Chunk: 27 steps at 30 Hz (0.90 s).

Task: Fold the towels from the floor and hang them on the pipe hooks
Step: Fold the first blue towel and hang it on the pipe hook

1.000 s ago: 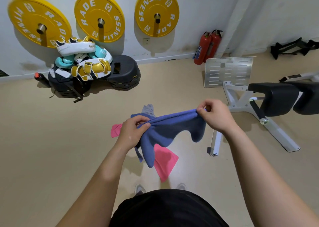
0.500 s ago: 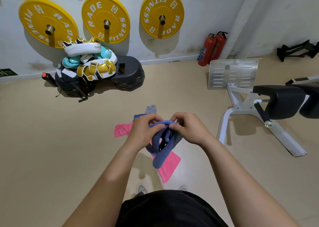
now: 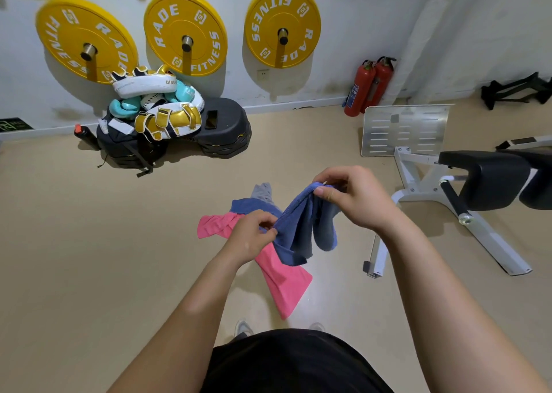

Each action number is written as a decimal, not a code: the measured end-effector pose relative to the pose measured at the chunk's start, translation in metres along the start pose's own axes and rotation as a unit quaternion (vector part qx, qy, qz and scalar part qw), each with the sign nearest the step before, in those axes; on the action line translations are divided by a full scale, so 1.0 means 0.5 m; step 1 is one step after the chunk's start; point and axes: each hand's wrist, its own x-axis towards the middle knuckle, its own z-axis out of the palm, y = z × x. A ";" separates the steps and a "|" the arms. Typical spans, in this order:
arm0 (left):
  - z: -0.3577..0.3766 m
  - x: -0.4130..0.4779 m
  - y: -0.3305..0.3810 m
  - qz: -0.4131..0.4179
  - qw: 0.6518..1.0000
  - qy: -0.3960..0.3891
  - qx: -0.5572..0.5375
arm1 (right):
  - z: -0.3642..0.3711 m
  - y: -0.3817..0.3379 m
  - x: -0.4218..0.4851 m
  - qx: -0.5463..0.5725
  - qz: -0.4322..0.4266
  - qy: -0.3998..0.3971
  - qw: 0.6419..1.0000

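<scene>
I hold a blue towel [image 3: 301,231] in the air in front of me, bunched and hanging in folds. My left hand [image 3: 251,237] pinches its lower edge. My right hand [image 3: 352,198] grips its upper edge, higher and to the right. Below on the floor lies a pink towel [image 3: 283,276], spread out flat. Another blue towel [image 3: 248,206] and a grey towel [image 3: 263,191] lie on the floor behind my hands, partly hidden. No pipe hooks are in view.
A weight bench [image 3: 490,183] with a white frame stands at the right. A black step platform [image 3: 227,129] piled with boxing pads [image 3: 158,109] sits by the wall. Two fire extinguishers [image 3: 370,85] and three yellow plates [image 3: 185,31] are along the wall.
My hands, together half a second ago, have moved apart again: the right rose up and right, the left stayed low, stretching the blue towel's edge between them.
</scene>
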 end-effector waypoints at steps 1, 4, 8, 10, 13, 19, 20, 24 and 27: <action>0.004 0.003 -0.006 -0.003 1.000 -0.008 0.008 | -0.007 0.001 0.000 -0.007 -0.001 0.006 1.000; 0.007 0.004 -0.028 -0.024 1.000 -0.019 0.007 | -0.023 0.005 -0.004 -0.011 0.002 0.031 0.999; -0.005 -0.005 -0.068 -0.057 0.998 0.004 0.022 | -0.034 0.021 -0.013 0.032 0.021 0.085 0.996; -0.016 -0.011 -0.083 -0.080 0.996 0.022 0.023 | -0.038 0.033 -0.016 0.027 0.033 0.101 0.994; -0.040 -0.018 -0.109 -0.114 0.992 0.046 0.013 | -0.041 0.051 -0.020 0.032 0.059 0.118 0.991; -0.105 -0.028 -0.108 -0.129 0.979 0.157 -0.004 | -0.030 0.079 -0.035 0.030 0.115 0.128 0.985; -0.113 -0.029 -0.087 -0.115 0.979 0.168 -0.008 | -0.024 0.081 -0.039 0.035 0.124 0.121 0.984; -0.095 -0.019 0.019 -0.003 0.989 0.145 -0.007 | 0.020 0.076 -0.046 0.018 0.123 0.061 0.990; -0.042 -0.012 0.080 0.036 0.995 0.082 -0.037 | 0.064 0.059 -0.049 0.026 0.104 0.010 0.994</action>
